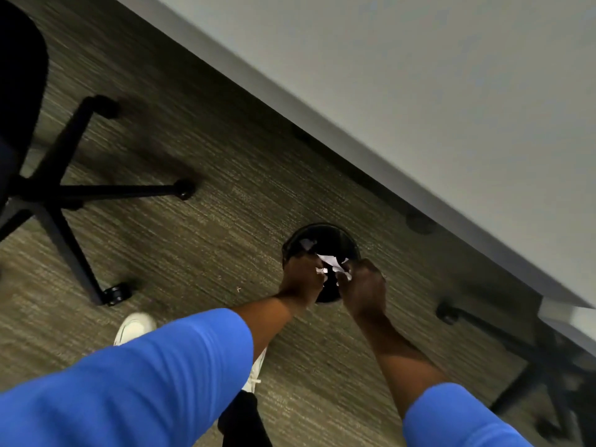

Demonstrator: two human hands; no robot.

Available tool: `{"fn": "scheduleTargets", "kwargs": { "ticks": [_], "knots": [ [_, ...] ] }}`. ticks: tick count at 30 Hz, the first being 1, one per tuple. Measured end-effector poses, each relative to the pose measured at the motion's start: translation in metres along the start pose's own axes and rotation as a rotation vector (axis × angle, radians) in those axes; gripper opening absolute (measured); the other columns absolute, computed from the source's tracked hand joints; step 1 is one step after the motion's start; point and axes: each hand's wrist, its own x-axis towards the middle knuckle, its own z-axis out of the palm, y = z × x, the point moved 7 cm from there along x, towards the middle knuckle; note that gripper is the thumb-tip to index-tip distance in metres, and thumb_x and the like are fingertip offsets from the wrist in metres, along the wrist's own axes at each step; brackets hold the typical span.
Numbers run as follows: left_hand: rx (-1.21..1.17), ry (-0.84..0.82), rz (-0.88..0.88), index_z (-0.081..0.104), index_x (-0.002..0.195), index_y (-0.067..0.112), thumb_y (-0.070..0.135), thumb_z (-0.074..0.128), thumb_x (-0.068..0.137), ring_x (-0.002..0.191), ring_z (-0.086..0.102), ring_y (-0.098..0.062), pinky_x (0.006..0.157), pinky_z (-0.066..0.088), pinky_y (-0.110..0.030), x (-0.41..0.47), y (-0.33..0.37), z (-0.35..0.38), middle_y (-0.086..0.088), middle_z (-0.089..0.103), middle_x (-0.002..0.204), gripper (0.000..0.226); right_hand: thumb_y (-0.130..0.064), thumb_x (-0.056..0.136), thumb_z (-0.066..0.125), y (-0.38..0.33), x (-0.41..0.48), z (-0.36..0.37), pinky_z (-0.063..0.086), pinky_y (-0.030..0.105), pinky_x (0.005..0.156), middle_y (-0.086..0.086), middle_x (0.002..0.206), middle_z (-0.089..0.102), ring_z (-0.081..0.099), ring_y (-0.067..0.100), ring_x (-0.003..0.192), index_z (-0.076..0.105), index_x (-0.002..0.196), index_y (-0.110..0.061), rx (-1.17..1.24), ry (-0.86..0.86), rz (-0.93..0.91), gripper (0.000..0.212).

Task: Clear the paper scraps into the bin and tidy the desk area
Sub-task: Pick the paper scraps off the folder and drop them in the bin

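- Blue sleeves [145,375] reach down toward the black bin [322,250] on the carpet.
- Left hand [301,282] and right hand [366,288], both over the bin's near rim, are curled closed on white paper scraps [333,267].
- Best to loosen the fingers only while directly above the opening, so nothing flutters onto the carpet.
- One scrap [308,243] lies inside the bin.
- Beyond the bin runs the desk [419,91] edge.
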Motion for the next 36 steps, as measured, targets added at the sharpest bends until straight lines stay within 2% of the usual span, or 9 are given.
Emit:
{"fn": "scheduleTargets", "kwargs": {
  "ticks": [6,10,13,16,21,24,30,32,36],
  "knots": [
    [-0.062,-0.111,-0.113,0.070,0.125,0.004,0.020,0.079,0.089,0.123,0.067,-0.034,0.105,0.053,-0.040,0.022,-0.032,0.024,-0.017,0.072,0.129,0.041,-0.025,0.090,0.076,0.009,0.016,0.026,0.054,0.032,0.083,0.009,0.107,0.080,0.075,0.031,0.099,0.079,0.109,-0.019,0.099,-0.051,0.102,0.020],
    [-0.308,-0.216,-0.266,0.062,0.135,0.006,0.005,0.071,0.092,0.115,0.071,-0.035,0.088,0.064,-0.057,0.026,-0.049,0.029,-0.013,0.067,0.133,0.044,-0.017,0.095,0.068,0.010,0.021,0.032,0.048,0.026,0.074,0.008,0.102,0.081,0.077,0.029,0.093,0.081,0.103,-0.017,0.150,-0.041,0.136,0.015],
    [-0.270,-0.230,-0.251,0.067,0.129,0.006,0.008,0.071,0.092,0.108,0.075,-0.034,0.079,0.067,-0.047,0.029,-0.053,0.028,-0.013,0.072,0.127,0.037,-0.019,0.094,0.069,0.008,0.020,0.034,0.056,0.030,0.069,0.007,0.094,0.082,0.077,0.028,0.083,0.080,0.096,-0.020,0.147,-0.020,0.127,0.011],
    [-0.026,-0.173,-0.127,0.077,0.114,0.010,0.018,0.067,0.093,0.113,0.073,-0.031,0.091,0.060,-0.037,0.026,-0.046,0.013,-0.011,0.077,0.121,0.024,-0.020,0.094,0.069,0.000,0.016,0.030,0.063,0.037,0.068,0.004,0.092,0.081,0.077,0.027,0.080,0.078,0.094,-0.024,0.140,0.021,0.100,0.010],
    [0.071,-0.129,-0.099,0.077,0.108,0.010,0.040,0.051,0.089,0.111,0.071,-0.036,0.094,0.057,-0.044,-0.002,-0.037,-0.023,-0.015,0.078,0.114,0.045,-0.012,0.090,0.071,-0.031,0.005,0.019,0.059,0.038,0.068,0.008,0.098,0.078,0.075,0.033,0.085,0.077,0.096,-0.017,0.092,0.062,0.003,0.010],
    [0.213,-0.121,-0.067,0.075,0.109,0.009,0.030,0.051,0.099,0.110,0.070,-0.040,0.092,0.055,-0.043,-0.017,-0.036,-0.046,-0.017,0.075,0.118,0.033,-0.016,0.091,0.065,-0.059,-0.002,0.017,0.059,0.041,0.071,0.011,0.101,0.075,0.073,0.035,0.087,0.076,0.097,-0.014,0.069,0.051,-0.079,0.013],
    [0.117,0.059,-0.249,0.077,0.104,0.013,0.031,0.059,0.094,0.098,0.075,-0.023,0.085,0.060,-0.031,-0.057,-0.077,-0.114,-0.005,0.079,0.106,0.028,-0.037,0.096,0.048,-0.143,-0.022,0.014,0.058,0.045,0.086,0.005,0.113,0.074,0.072,0.032,0.100,0.075,0.106,-0.026,0.103,-0.041,-0.196,0.031],
    [0.080,0.100,-0.345,0.076,0.105,0.016,0.030,0.063,0.091,0.100,0.070,-0.018,0.087,0.056,-0.027,-0.072,-0.094,-0.140,-0.002,0.078,0.109,0.023,-0.035,0.095,0.054,-0.176,-0.027,0.012,0.057,0.048,0.089,0.003,0.111,0.076,0.072,0.032,0.100,0.076,0.105,-0.027,0.125,-0.094,-0.204,0.025],
    [0.012,0.188,-0.378,0.074,0.102,0.023,0.028,0.061,0.090,0.106,0.068,-0.023,0.094,0.055,-0.037,-0.096,-0.101,-0.205,0.002,0.077,0.104,0.019,-0.021,0.096,0.065,-0.244,-0.037,0.011,0.044,0.027,0.082,-0.002,0.120,0.072,0.069,0.023,0.108,0.073,0.118,-0.027,0.117,-0.216,-0.247,0.025]
  ]
}}
